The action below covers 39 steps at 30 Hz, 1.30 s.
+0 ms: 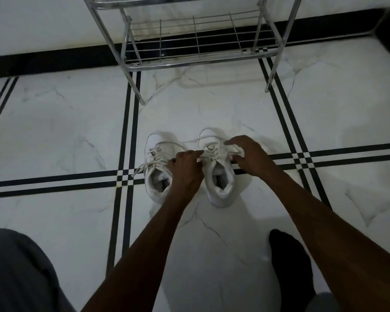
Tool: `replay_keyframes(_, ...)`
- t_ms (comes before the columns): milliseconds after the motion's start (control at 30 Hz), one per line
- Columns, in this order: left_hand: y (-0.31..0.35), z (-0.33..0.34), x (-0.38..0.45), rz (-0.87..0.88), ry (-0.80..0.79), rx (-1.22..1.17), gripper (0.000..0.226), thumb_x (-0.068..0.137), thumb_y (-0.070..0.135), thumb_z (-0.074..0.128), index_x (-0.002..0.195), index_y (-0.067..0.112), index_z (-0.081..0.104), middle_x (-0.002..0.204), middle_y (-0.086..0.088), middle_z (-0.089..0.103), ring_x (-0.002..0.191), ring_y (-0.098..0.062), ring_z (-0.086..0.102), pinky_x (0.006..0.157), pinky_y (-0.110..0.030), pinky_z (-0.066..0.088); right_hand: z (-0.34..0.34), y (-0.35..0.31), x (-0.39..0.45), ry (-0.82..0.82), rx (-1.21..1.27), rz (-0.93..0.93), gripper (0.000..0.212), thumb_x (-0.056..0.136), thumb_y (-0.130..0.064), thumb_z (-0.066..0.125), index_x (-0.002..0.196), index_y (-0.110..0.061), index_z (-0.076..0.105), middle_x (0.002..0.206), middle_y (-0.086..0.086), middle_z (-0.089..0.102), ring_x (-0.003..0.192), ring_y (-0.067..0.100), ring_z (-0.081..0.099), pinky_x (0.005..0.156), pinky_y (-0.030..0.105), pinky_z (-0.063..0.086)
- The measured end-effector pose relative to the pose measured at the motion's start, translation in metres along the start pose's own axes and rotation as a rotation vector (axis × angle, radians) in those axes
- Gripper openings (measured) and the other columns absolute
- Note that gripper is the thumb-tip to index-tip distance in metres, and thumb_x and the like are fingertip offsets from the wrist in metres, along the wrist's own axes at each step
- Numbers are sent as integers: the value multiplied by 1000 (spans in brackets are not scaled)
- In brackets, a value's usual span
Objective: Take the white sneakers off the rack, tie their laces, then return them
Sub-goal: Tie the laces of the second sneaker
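While both sneakers sit off the rack (pixel 196 57), the left hand (pixel 187 167) pinches the right sneaker's (pixel 218 176) lace (pixel 208 154); the right hand (pixel 250 154) hovers half-open, seemingly empty. Next: form a loop.

Two white sneakers stand side by side on the floor, a little in front of the rack (pixel 196 34), with the toes pointing toward it and the heel openings facing the person. The left sneaker (pixel 155 170) has loose white laces; one end lies out on the floor at its left side, and a loop lies over the toe. The right sneaker (pixel 218 176) also has untied laces, drawn out to both sides above the tongue. Each shoe shows a dark label inside. The rack is metal wire, and its lower shelf carries no shoes.
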<state>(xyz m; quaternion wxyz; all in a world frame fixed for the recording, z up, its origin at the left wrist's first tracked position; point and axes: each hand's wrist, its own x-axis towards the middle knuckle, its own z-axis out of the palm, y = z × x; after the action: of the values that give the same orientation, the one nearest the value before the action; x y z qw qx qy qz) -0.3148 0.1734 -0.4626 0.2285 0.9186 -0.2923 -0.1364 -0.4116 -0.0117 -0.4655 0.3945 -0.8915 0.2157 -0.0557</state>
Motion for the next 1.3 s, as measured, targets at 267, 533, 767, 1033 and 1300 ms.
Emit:
replay_keyframes(267, 3, 10, 9, -133, 15, -346, 13, 93, 21, 57, 84, 12, 60, 83, -10, 73, 76, -32, 70, 71, -49, 59, 14, -10, -5, 60, -39, 90, 18, 92, -22, 67, 91, -6, 75, 92, 8, 78, 85, 20, 72, 78, 30, 55)
replay_keyframes(533, -2, 14, 7, -66, 56, -315, 19, 77, -12, 51, 88, 3, 47, 79, -18, 66, 76, -37, 65, 62, -52, 49, 21, -5, -13, 97, -125, 149, 3, 88, -6, 66, 89, -4, 68, 91, 12, 75, 84, 27, 69, 70, 33, 54)
replay_keyframes(767, -13, 17, -1, 40, 41, -258, 19, 81, -8, 53, 86, 8, 45, 76, -13, 65, 72, -34, 63, 61, -57, 51, 22, -6, -11, 73, -139, 186, 8, 82, 1, 66, 83, -7, 69, 83, 12, 73, 79, 30, 68, 69, 44, 58)
replay_keyframes(1033, -21, 13, 6, 167, 59, -80, 25, 89, 10, 52, 105, 15, 71, 89, -9, 77, 83, -32, 73, 77, -45, 59, 21, -20, -12, 82, -216, 97, 9, 91, -14, 63, 86, -13, 70, 87, 5, 72, 82, 27, 68, 74, 47, 56)
replay_keyframes(1300, -16, 15, 0, 205, 22, -52, 39, 77, -10, 59, 92, 18, 35, 67, 7, 55, 70, -37, 63, 94, -52, 47, 18, -22, -12, 65, -211, 135, 7, 84, 0, 64, 83, -4, 70, 78, 13, 73, 72, 27, 68, 65, 37, 58)
